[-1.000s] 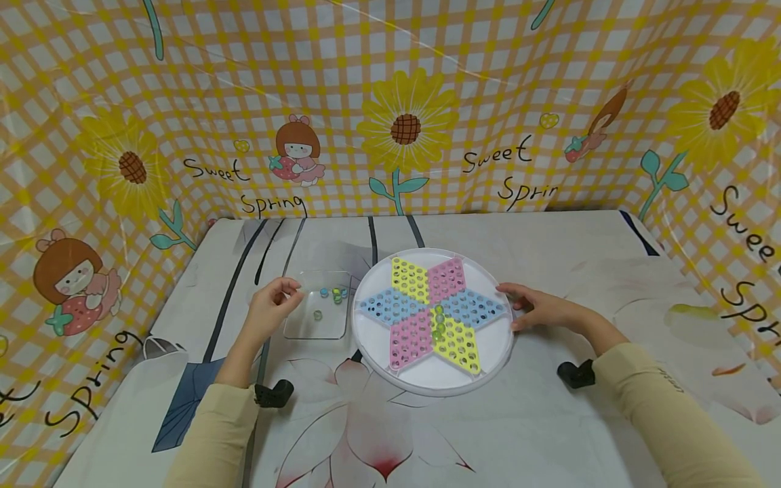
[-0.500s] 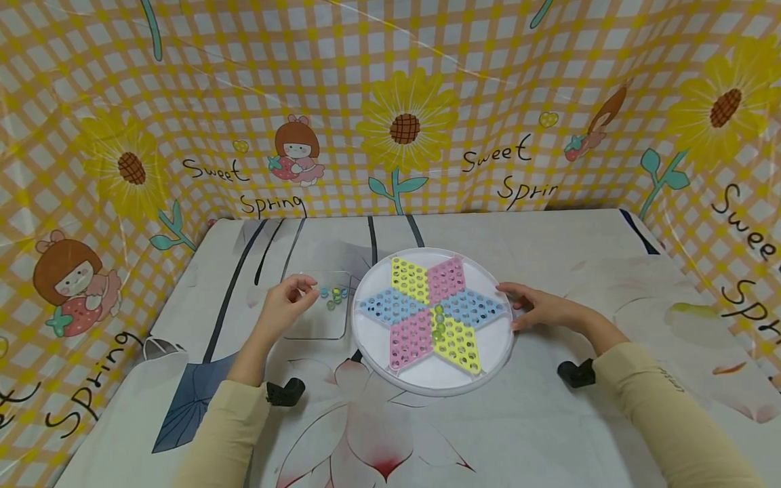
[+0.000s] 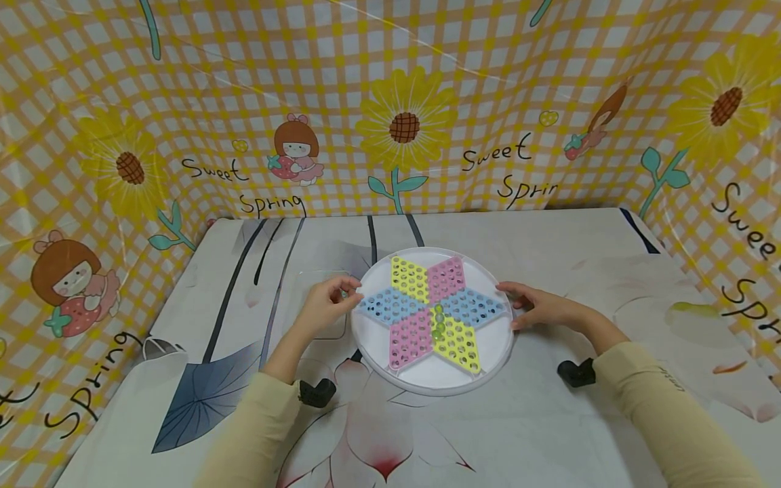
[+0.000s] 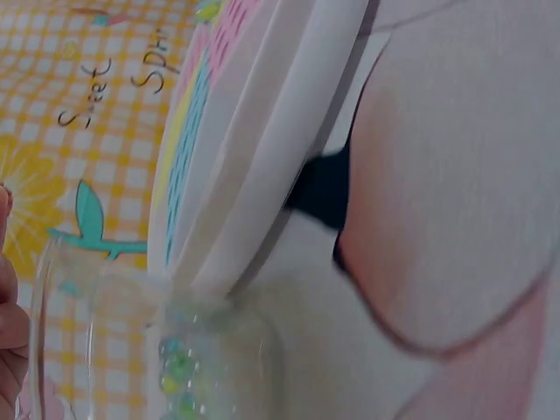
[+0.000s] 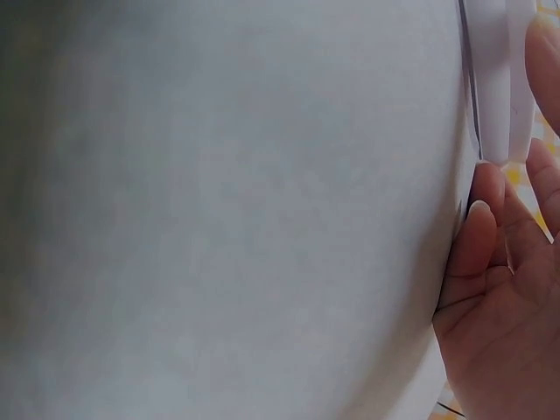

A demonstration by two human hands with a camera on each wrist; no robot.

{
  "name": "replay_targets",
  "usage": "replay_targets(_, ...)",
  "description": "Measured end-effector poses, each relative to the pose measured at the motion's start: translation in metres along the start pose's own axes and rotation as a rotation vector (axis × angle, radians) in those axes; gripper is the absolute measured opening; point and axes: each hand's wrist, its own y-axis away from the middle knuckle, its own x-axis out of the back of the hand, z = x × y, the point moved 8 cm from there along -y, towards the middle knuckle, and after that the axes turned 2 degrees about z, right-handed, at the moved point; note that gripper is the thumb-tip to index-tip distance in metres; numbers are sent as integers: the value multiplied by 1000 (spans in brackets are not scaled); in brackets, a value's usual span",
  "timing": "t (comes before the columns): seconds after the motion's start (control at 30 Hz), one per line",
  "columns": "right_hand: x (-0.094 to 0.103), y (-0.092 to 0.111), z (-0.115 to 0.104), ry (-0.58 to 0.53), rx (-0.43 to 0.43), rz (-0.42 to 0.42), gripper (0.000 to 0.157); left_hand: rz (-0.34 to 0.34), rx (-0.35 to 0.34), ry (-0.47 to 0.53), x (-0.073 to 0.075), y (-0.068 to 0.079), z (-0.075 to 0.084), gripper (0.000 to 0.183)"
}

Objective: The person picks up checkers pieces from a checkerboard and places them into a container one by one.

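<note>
where a board [image 3: 412, 333] lies, round, star-patterned

Board [image 3: 434, 374] in head and left-wrist views

Flower-printed white cloth [image 3: 525, 427] — round star board [image 3: 436, 377], clear box [image 3: 334, 329] beside it

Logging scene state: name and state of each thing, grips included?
Chinese checkers board: flat, most holes unfilled
Green marbles: lined up in the board's near yellow point
Clear container: upright, partly hidden in head view
Loose marbles: inside the container
Left grip: fingers curled, above container; hold unclear
Right grip: fingers touching board's rim
</note>
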Motion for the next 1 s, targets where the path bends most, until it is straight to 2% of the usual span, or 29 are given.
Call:
replay_targets(0.13,-1,0,-1,-1,9,-2,86,-64,-20,4,-19,-2,4,24)
replay_targets(0.27,0,0,-1,5,8,2,86,-95,-58,-4,-35,-3,12,24)
replay_targets(0.6,0,0,1,8,-3,3,86,-181,-80,-49,-73,-3,21,25)
replay_targets(0.77,0,0,0,4,-2,0,87,-222,-57,-64,-90,-1,24,26)
replay_targets(1.0,0,0,1,-1,-3,3,86,-288,3,-141,-113,2,25,25)
